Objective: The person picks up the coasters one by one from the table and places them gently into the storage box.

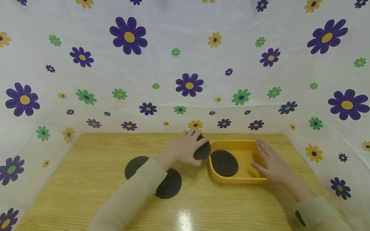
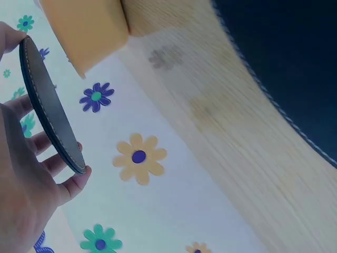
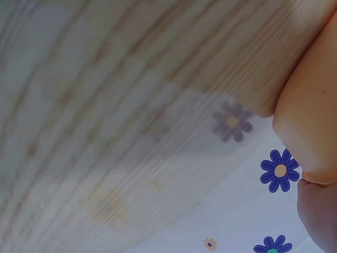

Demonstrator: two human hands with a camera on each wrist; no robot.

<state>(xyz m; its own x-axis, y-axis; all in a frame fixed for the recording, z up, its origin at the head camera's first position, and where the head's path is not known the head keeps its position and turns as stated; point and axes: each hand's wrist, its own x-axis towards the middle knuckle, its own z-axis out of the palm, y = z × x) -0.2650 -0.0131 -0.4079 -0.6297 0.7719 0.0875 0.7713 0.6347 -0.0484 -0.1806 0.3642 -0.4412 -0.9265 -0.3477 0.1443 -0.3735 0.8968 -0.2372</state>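
Note:
My left hand (image 1: 188,146) grips a round black coaster (image 1: 203,150) by its edge, just left of the yellow tray (image 1: 242,180). The left wrist view shows this coaster (image 2: 52,105) tilted, with light stitching round its rim and the fingers and thumb about its edge. Another black coaster (image 1: 224,163) lies inside the tray at its left end. My right hand (image 1: 273,163) rests over the tray's right end, fingers fairly straight along the wall and thumb reaching inward. In the right wrist view, the tray's outer wall (image 3: 310,95) shows beside part of the hand.
Two more black coasters, one farther back (image 1: 134,166) and one nearer (image 1: 170,186), lie on the wooden table (image 1: 202,208), partly covered by the left sleeve (image 1: 130,195). A white cloth (image 1: 162,70) with printed flowers hangs behind and at both sides.

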